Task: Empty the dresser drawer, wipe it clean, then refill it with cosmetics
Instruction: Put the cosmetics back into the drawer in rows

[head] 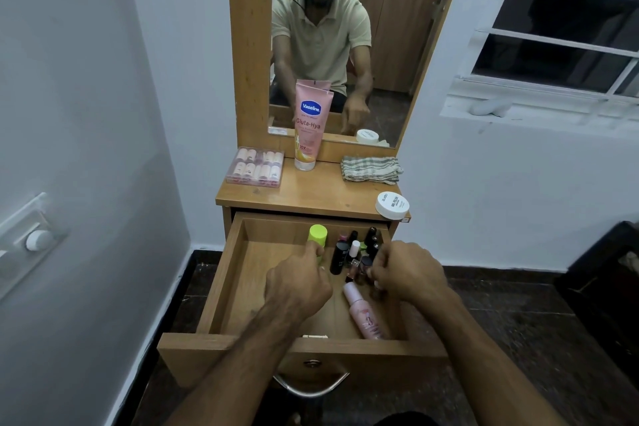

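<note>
Drawer [221, 273] open. Left hand [297, 284] grips green-capped bottle [318, 233]; small bottles [356, 252] cluster just right of that grip, right hand [408, 273] at them. Spray bottle [366, 315] lies below the right hand. Dresser top [311, 197] behind carries tube [309, 124], cloth [371, 169], jar [392, 205], boxed set [256, 166].

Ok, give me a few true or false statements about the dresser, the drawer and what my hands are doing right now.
1. The drawer is pulled open. True.
2. The pink tube lies flat inside the drawer. False: it stands upright on the dresser top, against the mirror frame.
3. The left hand has its grip on the green-capped bottle. True.
4. The folded cloth is in the right hand. False: it lies on the dresser top, while the right hand reaches among the small bottles in the drawer.
5. The white jar sits at the dresser top's right front corner. True.
</note>
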### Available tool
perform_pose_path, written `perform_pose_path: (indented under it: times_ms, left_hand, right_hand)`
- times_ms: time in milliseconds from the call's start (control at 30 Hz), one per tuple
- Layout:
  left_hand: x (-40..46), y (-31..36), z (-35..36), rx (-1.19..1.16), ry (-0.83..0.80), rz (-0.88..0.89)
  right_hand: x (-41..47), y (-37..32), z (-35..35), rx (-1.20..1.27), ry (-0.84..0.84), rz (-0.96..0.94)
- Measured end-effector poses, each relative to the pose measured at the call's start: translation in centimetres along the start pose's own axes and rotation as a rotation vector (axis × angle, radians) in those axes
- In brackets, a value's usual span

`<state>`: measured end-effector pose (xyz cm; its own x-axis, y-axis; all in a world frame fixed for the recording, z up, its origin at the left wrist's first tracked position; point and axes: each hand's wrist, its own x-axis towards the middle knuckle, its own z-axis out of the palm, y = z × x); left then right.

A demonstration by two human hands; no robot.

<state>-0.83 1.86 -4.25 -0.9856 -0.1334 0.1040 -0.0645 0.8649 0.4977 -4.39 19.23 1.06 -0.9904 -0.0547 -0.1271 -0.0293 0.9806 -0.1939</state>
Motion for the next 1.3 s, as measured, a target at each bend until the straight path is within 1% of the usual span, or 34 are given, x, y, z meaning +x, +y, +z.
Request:
perform_pose_path:
  times_ms: [67, 133, 167, 300, 367, 433, 533, 633, 733, 800, 833, 900, 933, 967, 1000, 1033, 1067, 1100, 1167, 1233, 1300]
  left_hand:
    - [-0.1, -0.1, 0.2, -0.015, -0.009, 0.002]
    - [0.0, -0.1, 0.1, -0.015, -0.003, 0.013]
    - [0.0, -0.1, 0.1, -0.020, 0.004, 0.019]
    - [-0.2, -0.4, -0.1, -0.063, 0.017, 0.030]
    - [-0.2, -0.7, -0.1, -0.084, 0.036, 0.034]
    - [-0.3, -0.6, -0.4, -0.097, 0.045, 0.029]
    - [-0.4, -0.3, -0.9, -0.129, 0.001, 0.012]
    - [-0.2, 0.0, -1.2, -0.123, -0.070, -0.009]
    - [-0.2, 0.2, -1.5, -0.125, -0.082, -0.041]
    - [-0.1, 0.2, -1.6, -0.120, -0.075, -0.064]
    - [0.0, 0.2, -1.5, -0.115, -0.072, -0.067]
    - [0.1, 0.3, -1.6, -0.131, -0.070, -0.074]
    - [0.1, 0.2, -1.5, -0.148, -0.067, -0.077]
    - [0.2, 0.2, -1.4, -0.165, -0.059, -0.083]
    - [0.3, 0.1, -1.4, -0.181, -0.041, -0.095]
    - [0.3, 0.0, -1.3, -0.190, -0.022, -0.116]
    - [0.4, -0.1, -1.3, -0.201, 0.007, -0.140]
    - [0.5, -0.4, -1.2, -0.221, 0.048, -0.172]
    - [0.8, -1.1, -1.5, -0.315, 0.183, -0.250]
    - [1.6, -1.6, -2.6, -0.394, 0.386, -0.268]
    - [3.0, -2.3, -4.5, -0.377, 0.569, -0.273]
  right_hand:
    - [-0.1, -0.8, -0.9, 0.112, 0.115, -0.018]
    - [-0.1, -3.0, -2.8, 0.267, 0.251, -0.081]
    - [0.2, -4.3, -3.8, 0.341, 0.286, -0.120]
    - [4.9, -9.9, -6.3, 0.521, 0.230, -0.240]
    - [7.9, -11.9, -6.7, 0.609, 0.192, -0.256]
    - [10.3, -13.4, -7.2, 0.777, 0.152, -0.202]
    - [12.9, -14.5, -7.8, 0.998, 0.123, -0.123]
    - [15.0, -15.2, -7.7, 1.063, 0.126, -0.074]
    - [16.4, -15.5, -7.1, 1.085, 0.110, -0.028]
    - [16.4, -15.4, -6.3, 1.075, 0.147, -0.003]
    - [16.1, -15.3, -5.6, 1.041, 0.226, 0.013]
    - [14.9, -15.2, -3.9, 0.913, 0.457, 0.023]
    - [14.1, -15.4, -2.8, 0.838, 0.552, -0.021]
    - [13.3, -15.7, -1.8, 0.772, 0.593, -0.118]
    - [12.8, -16.0, -0.8, 0.700, 0.575, -0.269]
    - [12.3, -16.4, 0.1, 0.596, 0.509, -0.435]
    - [12.2, -16.7, 0.8, 0.461, 0.406, -0.574]
    - [12.1, -16.8, 1.1, 0.324, 0.301, -0.657]
    - [12.0, -16.9, 1.3, 0.150, 0.179, -0.679]
    - [11.9, -16.7, 1.1, 0.104, 0.121, -0.660]
    - [11.5, -16.7, 0.7, 0.088, 0.093, -0.652]
